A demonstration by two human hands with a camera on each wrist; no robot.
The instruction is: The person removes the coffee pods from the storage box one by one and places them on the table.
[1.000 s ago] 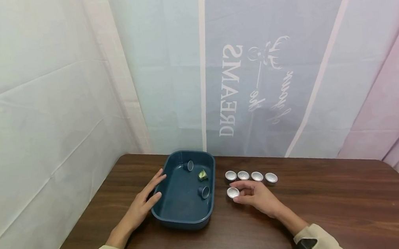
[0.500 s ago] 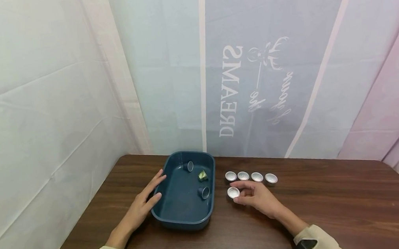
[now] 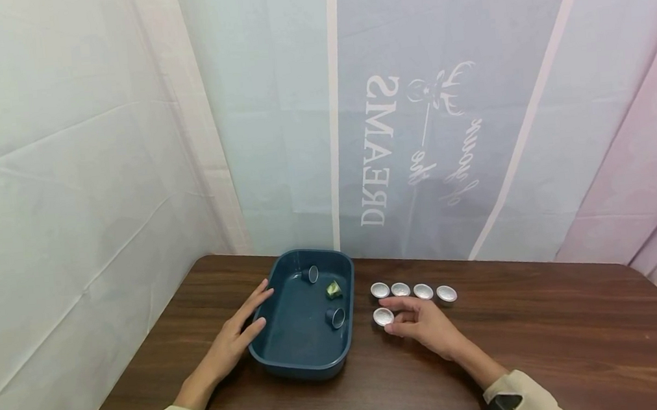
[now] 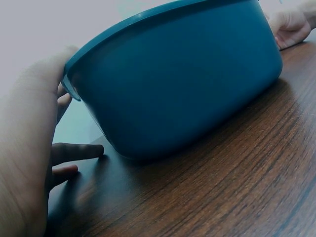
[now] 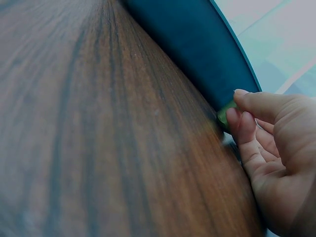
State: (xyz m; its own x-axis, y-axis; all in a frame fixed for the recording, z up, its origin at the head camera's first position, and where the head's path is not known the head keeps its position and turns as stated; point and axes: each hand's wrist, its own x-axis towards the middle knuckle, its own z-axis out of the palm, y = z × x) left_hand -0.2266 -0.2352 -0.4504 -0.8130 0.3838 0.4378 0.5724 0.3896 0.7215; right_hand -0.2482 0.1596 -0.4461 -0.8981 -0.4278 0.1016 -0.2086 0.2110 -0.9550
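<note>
The right hand (image 3: 427, 328) pinches a small green round capsule (image 3: 383, 317) with a silver top between thumb and fingertips; just beyond those fingers stands a row of four silver-topped round capsules (image 3: 423, 291). To the fingers' left sits a dark blue rounded rectangular tub (image 3: 296, 344), and the left hand (image 3: 233, 340), fingers outstretched and loosely spread, touches its opposite rim.

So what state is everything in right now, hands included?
Tray: upright, uncovered.
Left hand: fingers spread, touching the tray's left rim.
Right hand: pinching the front capsule.
Front capsule: silver face up, outside the tray.
Row of four capsules: silver faces up.
Two dark capsules: lying on their sides in the tray.
Tray's green capsule: exact tilt unclear.
</note>
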